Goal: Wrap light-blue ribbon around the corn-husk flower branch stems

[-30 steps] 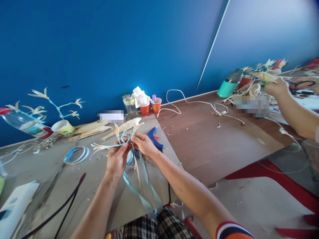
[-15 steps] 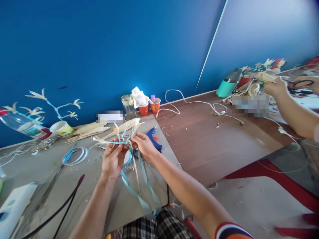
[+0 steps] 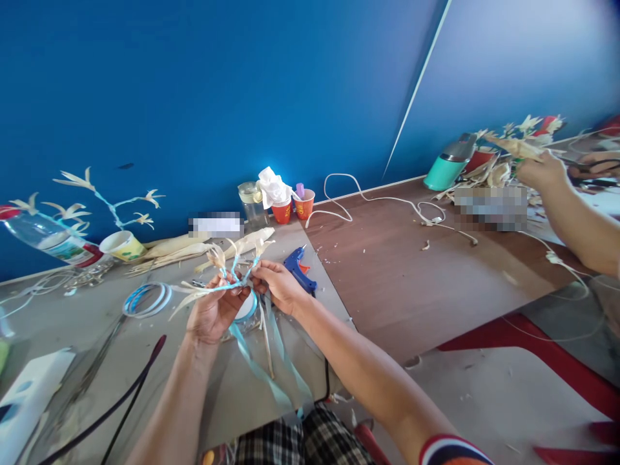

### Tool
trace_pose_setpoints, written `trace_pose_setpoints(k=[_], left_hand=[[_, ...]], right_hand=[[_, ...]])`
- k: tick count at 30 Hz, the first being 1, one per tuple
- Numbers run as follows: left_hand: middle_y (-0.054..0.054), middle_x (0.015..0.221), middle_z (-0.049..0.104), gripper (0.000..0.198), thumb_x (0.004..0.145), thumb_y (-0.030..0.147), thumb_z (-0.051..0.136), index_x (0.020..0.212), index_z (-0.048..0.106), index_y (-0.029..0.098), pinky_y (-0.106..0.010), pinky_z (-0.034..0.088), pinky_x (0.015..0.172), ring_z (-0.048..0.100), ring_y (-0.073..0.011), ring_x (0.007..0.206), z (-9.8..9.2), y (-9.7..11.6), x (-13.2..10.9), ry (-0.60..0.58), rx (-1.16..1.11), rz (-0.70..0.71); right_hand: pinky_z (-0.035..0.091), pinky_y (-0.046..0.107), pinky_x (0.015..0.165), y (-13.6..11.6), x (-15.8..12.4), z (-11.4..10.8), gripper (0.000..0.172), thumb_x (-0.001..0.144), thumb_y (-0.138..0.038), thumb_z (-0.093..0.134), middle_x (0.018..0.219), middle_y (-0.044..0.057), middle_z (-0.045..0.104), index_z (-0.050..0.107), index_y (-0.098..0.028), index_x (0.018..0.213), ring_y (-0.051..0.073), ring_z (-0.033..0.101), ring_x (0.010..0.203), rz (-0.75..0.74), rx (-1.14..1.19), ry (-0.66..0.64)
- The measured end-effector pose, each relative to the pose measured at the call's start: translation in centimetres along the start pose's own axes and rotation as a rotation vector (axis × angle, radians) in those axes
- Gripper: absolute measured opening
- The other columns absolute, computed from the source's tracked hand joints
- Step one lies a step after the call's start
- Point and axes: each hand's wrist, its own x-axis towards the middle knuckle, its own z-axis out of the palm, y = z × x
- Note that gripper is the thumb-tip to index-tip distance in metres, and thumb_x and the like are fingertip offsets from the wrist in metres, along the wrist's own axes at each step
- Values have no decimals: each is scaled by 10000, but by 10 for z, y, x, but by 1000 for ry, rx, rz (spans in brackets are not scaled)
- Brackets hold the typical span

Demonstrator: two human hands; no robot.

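Observation:
Between my hands is a branch of husk flowers [image 3: 232, 282], its stems wrapped in light blue tape and tipped with pale petals. My left hand [image 3: 213, 313] is closed around the lower stem. My right hand [image 3: 276, 282] pinches at the joint on the branch's right side; what exactly lies between those fingertips is partly hidden. A light blue ribbon [image 3: 259, 371] hangs down below the hands toward my lap. Just under them, a roll of blue tape [image 3: 249, 307] lies on the table. A blue glue gun [image 3: 299, 270] rests right of my right hand.
A yellow paper cup [image 3: 122, 247] with finished flower stems stands left, beside a lying bottle [image 3: 62, 245]. Rings of blue-white tape [image 3: 146, 300] lie nearby. Red cups [image 3: 304, 205] and a jar [image 3: 252, 205] stand along the wall. At right, a co-worker's hand [image 3: 542, 174] holds husk.
My left hand has moved slightly left and down, and the branch has turned, its left flower dropping lower. My right hand stays at the joint. The view has shifted slightly.

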Motion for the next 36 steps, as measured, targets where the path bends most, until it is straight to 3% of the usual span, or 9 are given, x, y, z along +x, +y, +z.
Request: trace_pose_setpoints(k=[9,15,19,23,27,36], left_hand=[[8,794,630,231,585,134,773,748,611,160,-254,522,673,509,-50,564,1,-6,3,27,-128,-28],[-8,765,637,190,660,90,680,835,650,158,-223,501,633,524,-59,559,5,-10,3,29,-82,-55],[-11,620,594,203,644,140,698,846,683,155,-289,515,697,585,-129,633,8,-9,-3,-43,19,-53],[-31,693,646,280,610,191,762,881,698,164,-323,508,752,612,-155,699,7,-12,-4,-119,101,1],[-38,816,683,281,626,160,783,886,681,172,-301,502,728,632,-152,744,8,-21,-2,-26,163,81],[-6,737,630,220,620,192,811,750,643,136,-250,501,646,609,-118,682,12,-29,2,116,146,157]], right_hand=[[235,224,480,4,2,-1,220,625,-286,660,525,-61,447,481,-170,574,44,349,464,-31,6,22],[234,220,458,5,2,-2,258,628,-298,675,524,-60,457,460,-172,564,38,337,452,-19,12,29],[279,209,454,4,2,-1,245,610,-315,676,535,-56,489,479,-171,580,39,377,447,11,30,33],[328,215,467,3,2,-1,238,605,-325,672,493,-67,460,482,-183,599,61,421,446,17,37,40],[279,214,459,4,2,-1,235,628,-306,658,457,-79,407,470,-183,561,46,321,433,-26,-30,32],[278,220,493,8,4,-1,281,647,-360,660,487,-74,422,464,-181,552,51,320,467,-81,-117,9]])
